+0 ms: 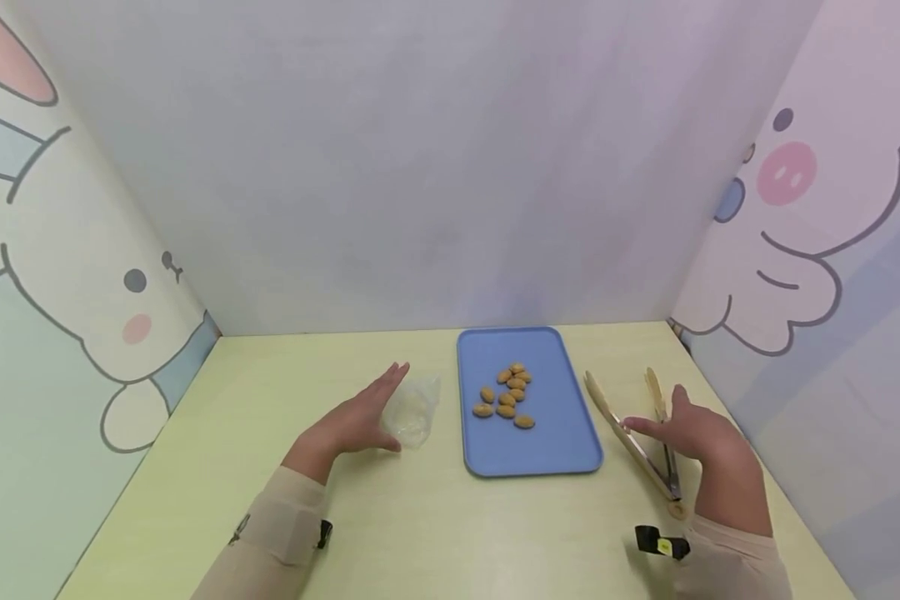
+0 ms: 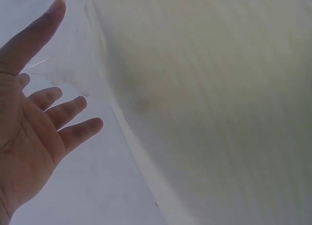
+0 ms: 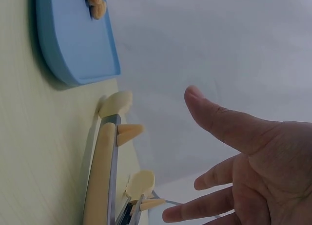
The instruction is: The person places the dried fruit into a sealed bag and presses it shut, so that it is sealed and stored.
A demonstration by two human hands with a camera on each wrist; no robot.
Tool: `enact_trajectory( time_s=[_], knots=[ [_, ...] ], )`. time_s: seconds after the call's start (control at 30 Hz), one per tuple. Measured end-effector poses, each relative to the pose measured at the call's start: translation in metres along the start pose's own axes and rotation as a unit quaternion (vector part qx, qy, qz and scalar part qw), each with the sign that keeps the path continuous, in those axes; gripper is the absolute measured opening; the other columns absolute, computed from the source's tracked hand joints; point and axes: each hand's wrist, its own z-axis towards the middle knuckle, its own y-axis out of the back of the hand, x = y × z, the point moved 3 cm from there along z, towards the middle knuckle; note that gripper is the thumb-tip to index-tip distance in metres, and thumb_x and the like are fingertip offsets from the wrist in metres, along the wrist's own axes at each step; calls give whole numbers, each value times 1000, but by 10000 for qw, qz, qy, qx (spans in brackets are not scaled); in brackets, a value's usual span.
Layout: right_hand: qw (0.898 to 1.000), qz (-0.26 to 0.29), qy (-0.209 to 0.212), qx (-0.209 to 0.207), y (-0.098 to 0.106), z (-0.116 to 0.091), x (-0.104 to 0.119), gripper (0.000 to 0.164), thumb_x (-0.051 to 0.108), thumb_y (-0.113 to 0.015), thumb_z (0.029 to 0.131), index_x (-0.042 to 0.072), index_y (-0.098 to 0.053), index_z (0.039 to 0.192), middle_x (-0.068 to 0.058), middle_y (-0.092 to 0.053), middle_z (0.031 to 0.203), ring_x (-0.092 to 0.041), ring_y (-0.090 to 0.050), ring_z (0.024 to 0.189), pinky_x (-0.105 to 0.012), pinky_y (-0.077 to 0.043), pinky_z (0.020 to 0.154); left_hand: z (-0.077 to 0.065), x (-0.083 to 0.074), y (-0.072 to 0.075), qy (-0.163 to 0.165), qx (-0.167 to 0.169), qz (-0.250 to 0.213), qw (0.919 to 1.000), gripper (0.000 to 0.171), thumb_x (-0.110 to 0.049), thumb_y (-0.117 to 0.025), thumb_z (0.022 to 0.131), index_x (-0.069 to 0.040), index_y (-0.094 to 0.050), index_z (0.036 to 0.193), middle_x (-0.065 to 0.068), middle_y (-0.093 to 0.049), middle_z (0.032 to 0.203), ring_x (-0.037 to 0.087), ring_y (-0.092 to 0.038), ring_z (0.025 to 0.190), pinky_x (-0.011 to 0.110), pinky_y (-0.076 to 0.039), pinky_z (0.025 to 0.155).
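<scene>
My left hand (image 1: 352, 423), fingers spread and extended, is beside a see-through plastic bag (image 1: 414, 415) on the table. In the left wrist view that hand's palm and fingers (image 2: 73, 110) show with nothing in them. Over on the right, my right hand (image 1: 697, 432) hovers above a pair of tongs (image 1: 645, 468), thumb pointing out and palm bare. The tongs lie spread on the table, with cream tips and metal arms. Between the hands is a blue tray (image 1: 534, 454) that carries several brown oval nuts (image 1: 506, 399), mostly clustered toward its middle.
A pale yellow-green table (image 1: 420, 533) lies under everything. A plain light wall (image 1: 420, 167) rises at its back edge, and side walls with cartoon animals (image 1: 787, 175) close in left and right. The tray's right rim runs close to the tongs.
</scene>
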Motion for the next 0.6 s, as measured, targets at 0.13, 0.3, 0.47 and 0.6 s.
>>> enact_trajectory(
  time_s=[0.13, 0.3, 0.47, 0.6],
  knots=[
    [10000, 47, 63, -58, 3, -3, -2, 124, 78, -47, 85, -16, 5, 148, -45, -26, 143, -64, -34, 125, -66, -39, 91, 1, 1, -3, -26, 14, 127, 9999, 122, -27, -89, 71, -37, -3, 158, 2, -5, 166, 27, -20, 150, 52, -38, 107],
    [9999, 33, 89, -91, 3, -2, -4, 123, 78, -48, 85, -16, 1, 148, -44, -32, 141, -63, -39, 122, -65, -41, 88, 4, 0, -6, -62, 1, 248, 9997, 116, -23, -88, 72, -35, -11, 158, 2, -9, 166, 26, -24, 148, 50, -39, 107],
    [10000, -24, 30, -8, -5, 3, -8, 131, 81, -47, 82, -17, 11, 146, -47, -25, 142, -63, -38, 122, -65, -41, 88, 6, -3, -9, -70, -26, 390, 9992, 109, -18, -85, 74, -33, -16, 157, 2, -13, 165, 26, -28, 147, 49, -38, 108],
    [9999, -84, 50, -64, -14, 4, -10, 136, 83, -49, 80, -18, 16, 144, -48, -24, 141, -64, -39, 121, -65, -42, 87, 9, -5, -10, 2, -113, 563, 9984, 99, -19, -85, 75, -27, -26, 155, 3, -28, 161, 25, -35, 143, 46, -37, 110]
  ],
)
